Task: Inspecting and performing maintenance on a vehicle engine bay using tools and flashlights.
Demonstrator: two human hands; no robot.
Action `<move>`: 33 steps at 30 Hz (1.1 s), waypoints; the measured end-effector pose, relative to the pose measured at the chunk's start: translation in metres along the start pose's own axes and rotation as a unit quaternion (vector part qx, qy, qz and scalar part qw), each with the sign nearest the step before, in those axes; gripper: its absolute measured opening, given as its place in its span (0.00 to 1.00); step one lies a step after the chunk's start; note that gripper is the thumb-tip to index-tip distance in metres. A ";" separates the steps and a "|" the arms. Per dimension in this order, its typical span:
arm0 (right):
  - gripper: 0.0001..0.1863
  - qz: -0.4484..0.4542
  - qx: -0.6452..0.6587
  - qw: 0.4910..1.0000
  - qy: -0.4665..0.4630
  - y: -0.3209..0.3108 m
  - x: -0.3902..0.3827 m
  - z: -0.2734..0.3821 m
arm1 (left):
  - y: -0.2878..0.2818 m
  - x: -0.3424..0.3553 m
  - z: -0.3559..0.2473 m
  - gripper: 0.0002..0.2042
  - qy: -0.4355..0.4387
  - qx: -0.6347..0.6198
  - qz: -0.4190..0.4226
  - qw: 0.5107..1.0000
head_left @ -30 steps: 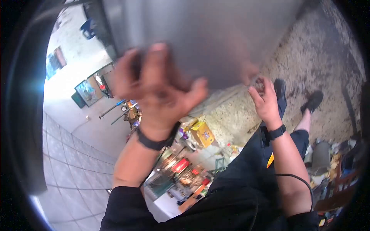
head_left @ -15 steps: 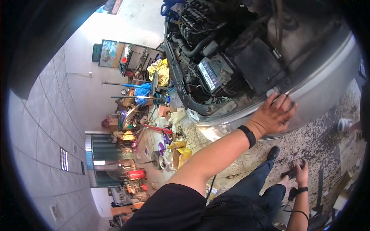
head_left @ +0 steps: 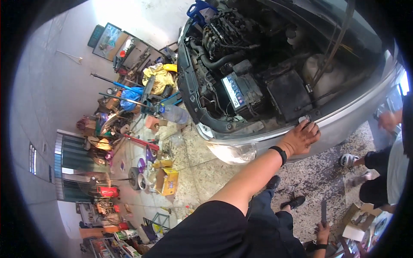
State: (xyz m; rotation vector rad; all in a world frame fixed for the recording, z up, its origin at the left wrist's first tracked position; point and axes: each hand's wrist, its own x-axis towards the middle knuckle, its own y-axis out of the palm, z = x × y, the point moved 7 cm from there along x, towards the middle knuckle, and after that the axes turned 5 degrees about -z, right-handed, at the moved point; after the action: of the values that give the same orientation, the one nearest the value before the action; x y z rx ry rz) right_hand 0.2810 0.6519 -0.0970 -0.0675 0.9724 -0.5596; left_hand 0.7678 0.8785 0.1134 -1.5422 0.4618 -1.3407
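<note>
My left hand [head_left: 300,138], with a dark band on its wrist, rests on the upper edge of a silver car's fender [head_left: 340,115]. Its fingers are spread and lie over the edge, by a small grey metal piece [head_left: 304,118]. Beside it is the uncovered engine bay, with a battery [head_left: 243,92] bearing a white label and a black box [head_left: 289,96]. Low on the right, my right hand [head_left: 322,234] hangs with fingers apart, and I see nothing in it. Just beyond it a dark flat strip [head_left: 324,210] appears to lie on the floor; the hand overlaps its near end.
At the right edge stands another person, whose hand [head_left: 388,121] is near the car's side. A cardboard box [head_left: 359,219] sits at lower right. Left of the headlight [head_left: 232,152], a yellow box [head_left: 167,180], a red jack [head_left: 141,142] and clutter spread over the floor.
The view has shifted, bringing more of the other person into sight. My left hand stays on the fender edge. My right hand has moved lower in the picture, against the strip's near end.
</note>
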 end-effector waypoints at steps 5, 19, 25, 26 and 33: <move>0.20 -0.074 -0.065 0.995 0.008 -0.018 -0.110 0.003 | 0.019 0.024 -0.011 0.32 -0.069 -0.187 0.184 0.963; 0.18 -0.393 0.379 0.832 0.099 -0.115 -0.260 -0.206 | 0.021 -0.068 -0.096 0.33 -0.037 -0.103 0.227 0.968; 0.05 -0.450 0.527 0.714 0.099 -0.221 -0.278 -0.308 | 0.002 -0.121 -0.289 0.20 -0.070 -0.314 0.376 0.869; 0.05 -0.445 0.507 0.729 0.118 -0.238 -0.279 -0.325 | 0.001 -0.119 -0.325 0.19 -0.084 -0.322 0.405 0.852; 0.19 -0.362 0.403 0.828 0.146 -0.289 -0.267 -0.404 | 0.018 -0.149 -0.462 0.17 -0.065 -0.422 0.520 0.740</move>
State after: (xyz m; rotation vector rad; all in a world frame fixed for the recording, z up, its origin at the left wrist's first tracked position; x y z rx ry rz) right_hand -0.2788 0.6088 -0.0380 0.4410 0.9142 -1.6968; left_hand 0.3125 0.7930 -0.0315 -1.5652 1.7038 -0.0707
